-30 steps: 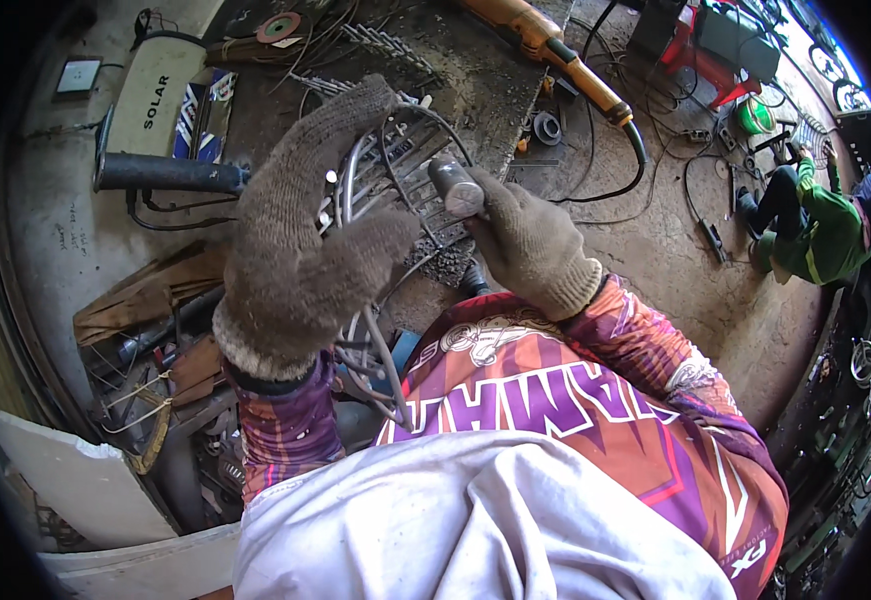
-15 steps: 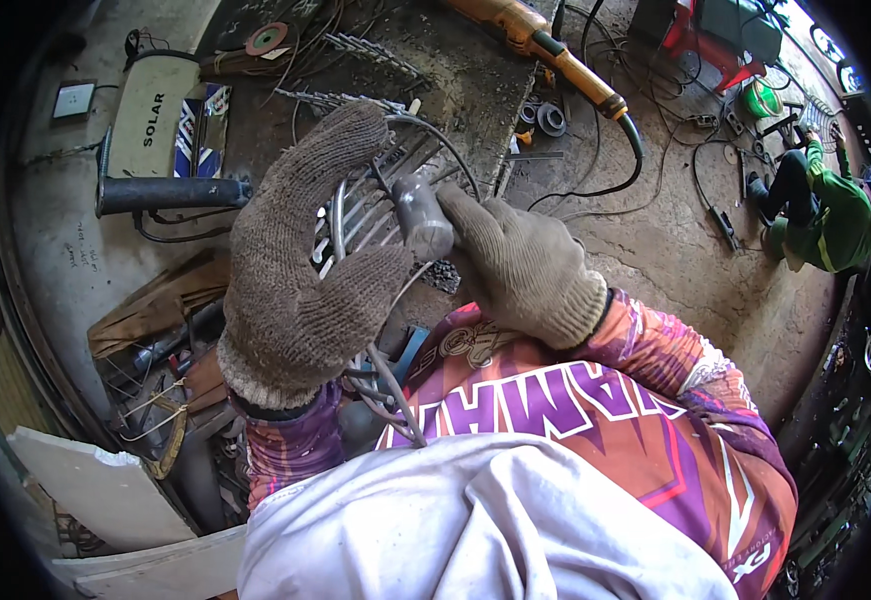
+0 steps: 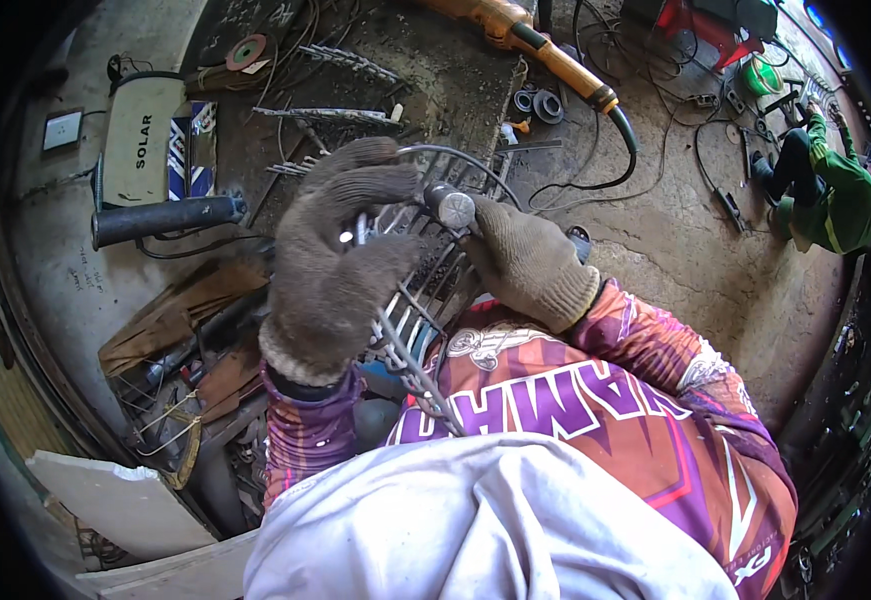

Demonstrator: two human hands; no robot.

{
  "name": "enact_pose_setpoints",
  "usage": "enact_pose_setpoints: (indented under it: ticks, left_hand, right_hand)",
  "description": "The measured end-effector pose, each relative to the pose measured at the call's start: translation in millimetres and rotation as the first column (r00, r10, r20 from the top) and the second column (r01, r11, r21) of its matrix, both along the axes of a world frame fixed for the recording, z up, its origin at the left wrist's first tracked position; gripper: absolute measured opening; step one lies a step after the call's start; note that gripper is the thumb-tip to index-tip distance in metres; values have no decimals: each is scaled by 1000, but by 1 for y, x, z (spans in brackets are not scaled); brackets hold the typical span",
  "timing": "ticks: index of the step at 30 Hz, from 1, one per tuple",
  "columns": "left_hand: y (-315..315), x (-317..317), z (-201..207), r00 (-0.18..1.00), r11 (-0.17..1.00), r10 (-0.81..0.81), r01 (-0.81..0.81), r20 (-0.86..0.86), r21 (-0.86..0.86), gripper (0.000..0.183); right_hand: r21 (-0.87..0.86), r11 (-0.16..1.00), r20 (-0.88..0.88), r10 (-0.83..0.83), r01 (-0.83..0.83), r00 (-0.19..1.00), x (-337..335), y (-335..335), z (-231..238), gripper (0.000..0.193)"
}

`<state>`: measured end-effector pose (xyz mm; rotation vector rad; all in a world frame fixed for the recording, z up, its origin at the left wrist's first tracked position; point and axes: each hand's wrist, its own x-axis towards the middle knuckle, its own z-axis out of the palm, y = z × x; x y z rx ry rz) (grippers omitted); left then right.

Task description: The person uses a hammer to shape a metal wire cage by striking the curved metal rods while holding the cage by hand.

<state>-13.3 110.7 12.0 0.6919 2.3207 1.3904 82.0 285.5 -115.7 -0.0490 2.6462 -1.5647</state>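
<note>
My left hand [image 3: 320, 265], in a brown knitted glove, curls around the side of a round-rimmed metal grate [image 3: 425, 335] made of parallel bars. Its fingers and thumb are bent over the bars, and the inner grip is partly hidden. My right hand [image 3: 530, 255], in a lighter knitted glove, closes on a hammer with a grey cylindrical steel head [image 3: 452, 208]. The round face of the head points up towards me, just right of my left fingertips and over the grate. Its handle is hidden by the glove. The grate's lower end reaches to my shirt.
An orange angle grinder [image 3: 555, 62] lies at the upper right on the dark worktable [image 3: 435, 70]. Twisted metal rods [image 3: 340, 115] lie beyond my left hand. A dark pipe [image 3: 165, 220] is at left. A person in green [image 3: 833, 185] crouches at far right.
The hammer head has turned so its round face points up, and it has shifted slightly right and up. My left hand has moved right, and the grate has shifted and tilted with it.
</note>
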Motion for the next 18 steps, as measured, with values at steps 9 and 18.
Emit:
enact_pose_setpoints:
  ticks: [9, 18]
  left_hand:
    - [-26, -7, 46, 992, 988, 121, -125, -44, -90, 38]
    - [-40, -7, 39, 994, 985, 107, -108, -14, -136, 63]
  right_hand:
    - [-5, 986, -67, 164, -165, 984, -19, -16, 13, 43]
    - [-140, 989, -296, 5, -49, 955, -17, -12, 39, 50]
